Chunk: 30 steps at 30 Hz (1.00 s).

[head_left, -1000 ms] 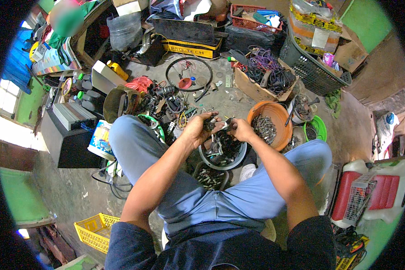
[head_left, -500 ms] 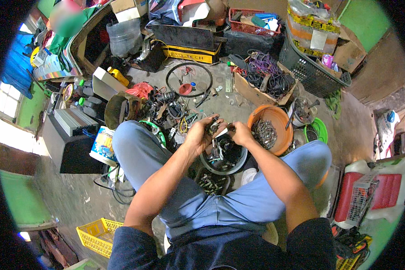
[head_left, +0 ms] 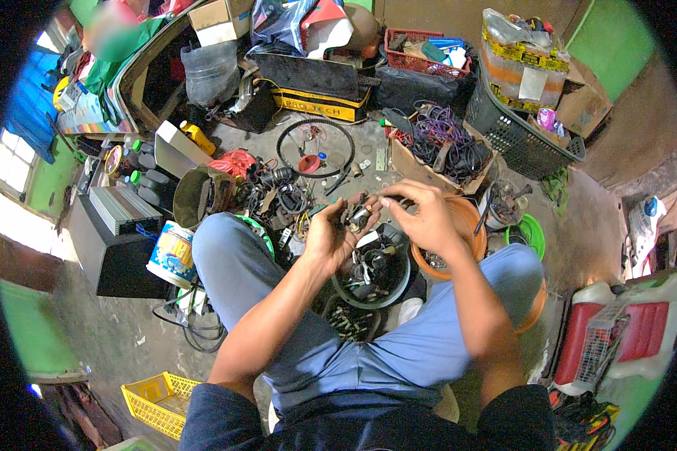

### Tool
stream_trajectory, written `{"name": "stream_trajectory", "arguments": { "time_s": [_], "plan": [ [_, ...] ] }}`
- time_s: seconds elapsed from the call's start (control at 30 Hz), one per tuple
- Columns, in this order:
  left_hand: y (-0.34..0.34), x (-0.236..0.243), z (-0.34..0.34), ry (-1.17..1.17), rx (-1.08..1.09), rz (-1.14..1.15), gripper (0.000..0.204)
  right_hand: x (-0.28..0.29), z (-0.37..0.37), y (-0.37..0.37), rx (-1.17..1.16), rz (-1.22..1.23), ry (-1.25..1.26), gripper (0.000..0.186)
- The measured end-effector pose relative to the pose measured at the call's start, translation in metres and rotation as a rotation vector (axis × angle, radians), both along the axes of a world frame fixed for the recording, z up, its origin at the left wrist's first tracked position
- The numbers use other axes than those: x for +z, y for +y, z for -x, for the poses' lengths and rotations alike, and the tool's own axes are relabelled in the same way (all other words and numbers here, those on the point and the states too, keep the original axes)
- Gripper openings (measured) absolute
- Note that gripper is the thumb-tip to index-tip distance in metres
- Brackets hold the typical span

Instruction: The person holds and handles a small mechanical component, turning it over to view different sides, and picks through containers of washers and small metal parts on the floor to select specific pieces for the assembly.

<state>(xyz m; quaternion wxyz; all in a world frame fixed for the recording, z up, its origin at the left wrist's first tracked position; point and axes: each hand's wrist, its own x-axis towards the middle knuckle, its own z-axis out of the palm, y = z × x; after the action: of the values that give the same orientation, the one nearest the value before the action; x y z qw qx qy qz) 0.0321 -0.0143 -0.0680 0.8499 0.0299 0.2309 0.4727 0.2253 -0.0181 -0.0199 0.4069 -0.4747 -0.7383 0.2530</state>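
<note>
Here, above the grey bowl point(head_left: 372, 282), the left hand point(head_left: 329, 239) cradles a small metal part point(head_left: 357, 218); the right hand point(head_left: 421, 218) pinches its right end.

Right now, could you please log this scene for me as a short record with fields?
setting: cluttered floor, person seated among parts
left hand: holds a small metal part
right hand: fingers on the same part
below hands: grey bowl with dark parts
right of bowl: orange bowl
farther right: green bowl
ahead: wheel rim flat on the floor
left of knee: paint can
lower left: yellow crate
</note>
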Motion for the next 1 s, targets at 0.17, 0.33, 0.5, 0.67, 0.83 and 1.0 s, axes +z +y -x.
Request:
{"name": "stream_trajectory", "arguments": {
  "time_s": [0.17,0.33,0.5,0.67,0.83,1.0],
  "plan": [
    [0.001,-0.003,0.001,0.051,0.018,-0.022,0.036,0.003,0.007,-0.004,0.195,0.002,-0.037,0.022],
    [0.001,0.004,0.000,0.088,-0.011,-0.082,0.044,-0.001,0.008,-0.002,0.193,0.053,-0.113,0.026],
    [0.003,0.005,-0.003,0.037,0.033,-0.004,0.046,-0.003,0.007,0.000,0.157,0.032,-0.136,0.026],
    [0.002,0.003,0.000,0.028,0.020,-0.013,0.047,0.000,0.008,-0.002,0.178,0.009,-0.127,0.026],
    [0.001,0.001,0.003,0.014,0.012,-0.053,0.047,-0.001,0.010,-0.002,0.191,0.029,-0.133,0.019],
    [0.000,0.009,0.004,0.063,0.010,-0.042,0.047,-0.006,0.009,0.001,0.186,-0.033,-0.083,0.017]
  ]
}}
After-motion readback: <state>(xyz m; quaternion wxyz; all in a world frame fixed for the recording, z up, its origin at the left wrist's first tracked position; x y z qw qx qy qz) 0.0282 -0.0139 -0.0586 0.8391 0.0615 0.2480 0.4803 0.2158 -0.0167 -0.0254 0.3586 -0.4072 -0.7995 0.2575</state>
